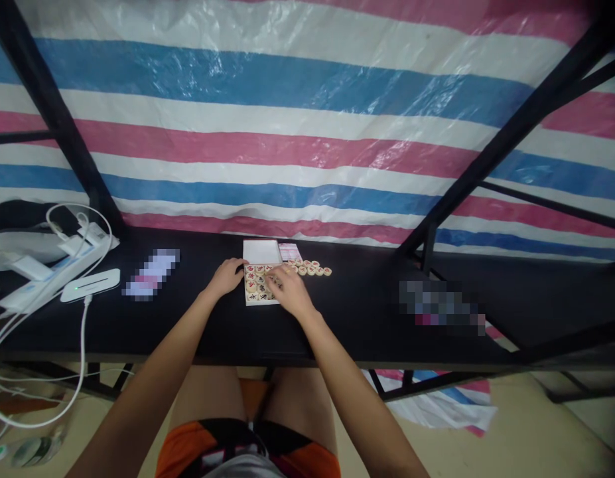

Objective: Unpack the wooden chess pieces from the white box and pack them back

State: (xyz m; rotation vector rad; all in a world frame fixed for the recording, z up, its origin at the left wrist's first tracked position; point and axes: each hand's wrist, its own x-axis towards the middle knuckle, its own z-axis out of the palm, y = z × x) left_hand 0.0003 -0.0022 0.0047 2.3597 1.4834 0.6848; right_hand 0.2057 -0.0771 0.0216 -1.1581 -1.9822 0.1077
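A small white box (261, 305) lies on the black table, filled with round Chinese chess pieces (252, 287) marked in red and black characters. Its white lid (261, 251) stands at the far side, seemingly joined to the box. My left hand (227, 277) grips the box's left edge with curled fingers. Over the right part of the box is my right hand (291, 291), thumb and fingers drawn together down at the pieces; what they pinch is too small to make out. Several loose pieces (314, 268) lie in rows just beyond the right hand.
A pink and white printed paper (290, 251) lies behind the loose pieces. To the left are a blurred-out phone-like object (152, 273), a white device (91, 285) and a power strip (48, 272) with cables. A pixelated item (441, 305) sits right. Black frame bars (491, 146) flank the table.
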